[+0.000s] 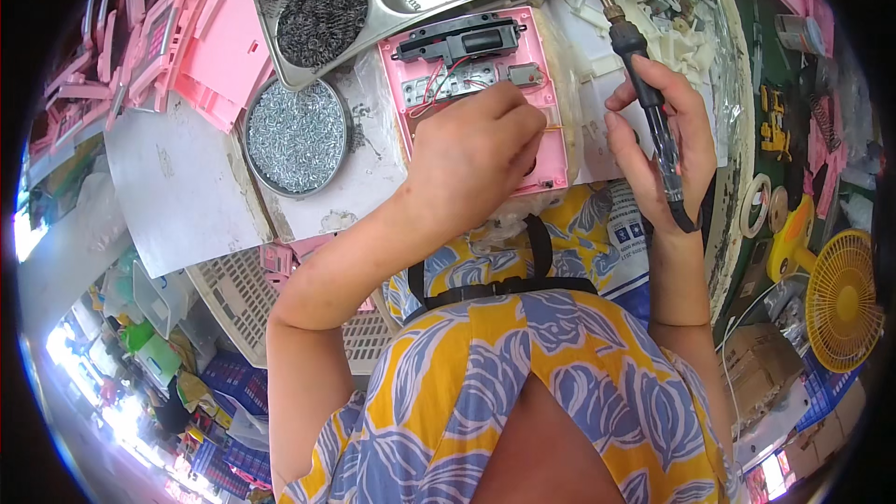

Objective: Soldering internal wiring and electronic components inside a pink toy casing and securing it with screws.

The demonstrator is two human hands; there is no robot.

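In front of me a pink plastic casing (557, 154) holds a black module (467, 39), metal plates and thin red wires. Over its lower half my left hand (481, 145) is closed, fingers curled down into the casing; whatever they pinch is hidden beneath them. To the right of the casing, my right hand (686, 131) grips a soldering iron (661, 126) with a black grip and a clear handle. Its metal barrel points up and away, toward a heap of small parts, apart from the casing.
A round tin of small silver screws (297, 137) stands left of the casing. Behind it, a metal tray (448, 2) holds dark springs. Pink plastic parts (219, 56) pile up at far left, white and metal pieces (686, 47) at far right. A yellow fan (843, 299) stands at right.
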